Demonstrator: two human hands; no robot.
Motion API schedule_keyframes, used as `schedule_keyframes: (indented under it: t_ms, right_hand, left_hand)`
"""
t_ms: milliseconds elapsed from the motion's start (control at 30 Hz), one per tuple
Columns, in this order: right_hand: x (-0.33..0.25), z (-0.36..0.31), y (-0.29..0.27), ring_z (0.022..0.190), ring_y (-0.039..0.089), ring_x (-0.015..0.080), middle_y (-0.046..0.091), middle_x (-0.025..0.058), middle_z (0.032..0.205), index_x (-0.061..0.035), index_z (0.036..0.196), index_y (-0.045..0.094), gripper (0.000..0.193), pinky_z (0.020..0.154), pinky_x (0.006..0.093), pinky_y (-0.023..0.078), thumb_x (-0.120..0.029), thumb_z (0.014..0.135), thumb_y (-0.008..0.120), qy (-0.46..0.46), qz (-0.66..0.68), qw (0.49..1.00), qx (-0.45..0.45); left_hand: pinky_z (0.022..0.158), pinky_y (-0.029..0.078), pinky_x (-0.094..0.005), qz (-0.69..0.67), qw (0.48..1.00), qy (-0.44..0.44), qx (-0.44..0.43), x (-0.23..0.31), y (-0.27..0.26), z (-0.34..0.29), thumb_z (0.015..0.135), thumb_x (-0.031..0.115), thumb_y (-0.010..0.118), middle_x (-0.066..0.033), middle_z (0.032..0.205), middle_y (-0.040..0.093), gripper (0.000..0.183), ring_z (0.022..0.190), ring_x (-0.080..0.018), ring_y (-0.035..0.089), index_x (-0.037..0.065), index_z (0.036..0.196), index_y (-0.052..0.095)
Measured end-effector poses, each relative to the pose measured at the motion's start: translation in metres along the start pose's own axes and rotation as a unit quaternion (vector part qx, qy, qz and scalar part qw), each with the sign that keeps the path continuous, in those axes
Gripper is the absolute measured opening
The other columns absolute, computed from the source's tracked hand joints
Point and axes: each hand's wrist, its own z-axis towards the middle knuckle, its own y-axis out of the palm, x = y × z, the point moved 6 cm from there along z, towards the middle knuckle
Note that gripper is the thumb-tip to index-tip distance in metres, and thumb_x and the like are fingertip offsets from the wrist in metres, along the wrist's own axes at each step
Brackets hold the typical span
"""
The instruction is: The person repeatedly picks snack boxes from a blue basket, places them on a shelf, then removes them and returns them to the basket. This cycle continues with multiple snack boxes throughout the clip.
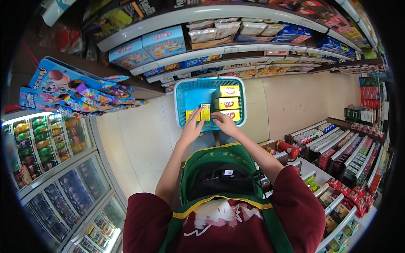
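Observation:
A turquoise plastic basket point(179, 95) sits in front of me with several yellow cartons in it. Three of them, white and red on top, line its right side, including a middle carton point(225, 103). Towards the near left is a small yellow box point(205, 111) with a printed label. My left hand point(192, 126) has its fingers closed along that box's left side, and more yellow packaging shows beside them. My right hand point(226, 123) reaches over the near rim, fingers stretched and apart, tips close to the box's right side; whether they touch it I cannot tell.
Snack shelves point(253, 50) rise beyond the basket. Hanging blue snack packs point(80, 90) jut out at the left, above glass-door drink coolers point(63, 168). Racks of small goods point(337, 143) stand at the right. A green apron or bag point(223, 156) hangs at my front.

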Motion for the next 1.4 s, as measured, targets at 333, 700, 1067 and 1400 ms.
schedule_keyframes:
  t_ms: [333,700,1067,1400]
  right_hand:
    - [-0.151,-0.096,-0.124,0.118,0.065,0.0210,0.066,0.0159,0.129,0.0033,0.136,0.056,0.039,0.101,0.0337,0.051,-0.014,0.101,0.057,-0.131,0.249,0.959,-0.018]
    - [-0.173,-0.209,-0.291,0.121,0.063,0.0264,0.063,0.0202,0.133,0.0049,0.140,0.050,0.044,0.108,0.0380,0.048,-0.018,0.103,0.053,-0.267,0.328,0.906,0.007]
    - [-0.109,-0.294,-0.416,0.122,0.063,0.0286,0.064,0.0209,0.130,0.0047,0.139,0.052,0.045,0.108,0.0398,0.047,-0.021,0.101,0.056,-0.283,0.360,0.886,0.077]
    - [-0.133,-0.316,-0.483,0.122,0.063,0.0276,0.064,0.0194,0.130,0.0037,0.139,0.053,0.041,0.108,0.0402,0.048,-0.013,0.102,0.053,-0.343,0.333,0.870,0.116]
  left_hand:
    - [0.121,0.028,-0.0416,-0.279,0.956,0.090,0.035,0.155,-0.039,-0.019,0.100,0.005,0.052,-0.0184,0.156,0.042,0.061,0.147,-0.0291,0.039,0.002,0.157,0.031]
    - [0.122,0.027,-0.0425,-0.267,0.940,0.207,0.043,0.325,0.056,-0.018,0.097,0.004,0.048,-0.0230,0.156,0.040,0.062,0.147,-0.0327,0.038,-0.004,0.156,0.029]
    - [0.121,0.029,-0.0434,-0.279,0.930,0.237,0.027,0.425,0.180,0.026,0.097,0.005,0.051,-0.0223,0.156,0.041,0.063,0.146,-0.0331,0.040,-0.003,0.156,0.029]
    - [0.122,0.027,-0.0451,-0.274,0.902,0.331,-0.031,0.505,0.208,0.106,0.097,0.012,0.053,-0.0249,0.155,0.041,0.068,0.146,-0.0355,0.039,-0.003,0.157,0.025]
